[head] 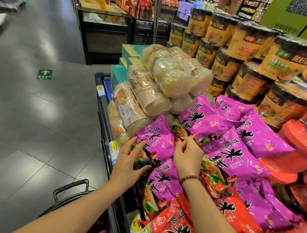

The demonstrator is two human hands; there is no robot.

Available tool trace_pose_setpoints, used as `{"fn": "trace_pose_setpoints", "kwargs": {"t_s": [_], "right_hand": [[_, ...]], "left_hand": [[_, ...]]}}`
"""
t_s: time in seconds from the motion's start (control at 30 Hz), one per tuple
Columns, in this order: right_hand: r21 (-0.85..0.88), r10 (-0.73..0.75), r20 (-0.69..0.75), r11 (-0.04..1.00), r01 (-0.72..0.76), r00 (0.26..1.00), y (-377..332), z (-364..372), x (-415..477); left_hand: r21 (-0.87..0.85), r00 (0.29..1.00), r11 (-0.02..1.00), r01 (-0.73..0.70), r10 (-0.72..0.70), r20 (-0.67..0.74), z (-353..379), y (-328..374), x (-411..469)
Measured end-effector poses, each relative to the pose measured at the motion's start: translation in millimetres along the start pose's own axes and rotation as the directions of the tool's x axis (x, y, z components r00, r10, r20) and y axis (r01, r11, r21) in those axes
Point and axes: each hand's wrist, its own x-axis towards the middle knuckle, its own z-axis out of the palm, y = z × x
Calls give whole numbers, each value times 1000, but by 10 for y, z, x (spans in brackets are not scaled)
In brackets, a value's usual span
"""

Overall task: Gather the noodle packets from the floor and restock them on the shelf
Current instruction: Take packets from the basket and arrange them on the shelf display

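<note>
- At the near left corner of the shelf (103, 114), both hands are on one purple packet (158, 139) lying on top of the heap of purple packets (235, 155)
- Left hand (128, 161) holds the packet's left side, fingers spread over its edge and thumb tucked beneath its lower edge
- Right hand (188, 156) has its fingers curled and seems to pinch the packet's right edge; the exact contact is hidden by the fingers themselves
- Step in hand, as I judge it: restocking, with this packet being settled into the pile, not gathered
- Just far of it slumps a stack of clear noodle bags (168, 78), touching the purple pile; red packets (176, 223) lie nearer, and noodle tubs (249, 41) rise to the far right
- A black basket (70, 190) stands on the floor (43, 129) at near left, beside the shelf; no loose packets show on the floor in view
- Next move calls for pressing the packet flat so it cannot slide off the sloping heap towards the shelf edge, then letting go with both hands and turning back to the basket or floor for more
- Glossy wrappers will likely be slippery, so a gentle, even release suits
</note>
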Motion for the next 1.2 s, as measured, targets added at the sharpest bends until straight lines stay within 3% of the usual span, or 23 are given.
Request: {"fn": "trace_pose_setpoints", "kwargs": {"t_s": [0.17,0.37,0.53,0.63,0.7,0.93,1.03,1.2], "right_hand": [[-46,-86,238,994,100,967,-66,-41,57],[-235,-114,521,934,271,846,-227,18,143],[-347,1,478,919,188,878,-214,66,166],[-394,25,465,901,181,885,-200,50,152],[-374,-1,471,905,201,882,-193,60,161],[-239,-69,540,943,231,839,-10,133,278],[-259,-60,540,937,233,840,15,136,275],[-295,-57,513,925,238,856,-95,79,172]], "left_hand": [[141,988,981,-133,120,94,103,-233,34],[309,951,928,-210,121,283,-21,-362,91],[390,918,887,-248,86,388,-122,-205,122],[295,877,891,-346,196,438,-185,-266,132],[232,852,916,-329,182,490,-185,-329,142],[237,900,925,-299,190,393,37,-360,225],[279,912,912,-302,190,364,78,-333,186],[356,867,885,-301,98,489,-53,-275,192]]}}
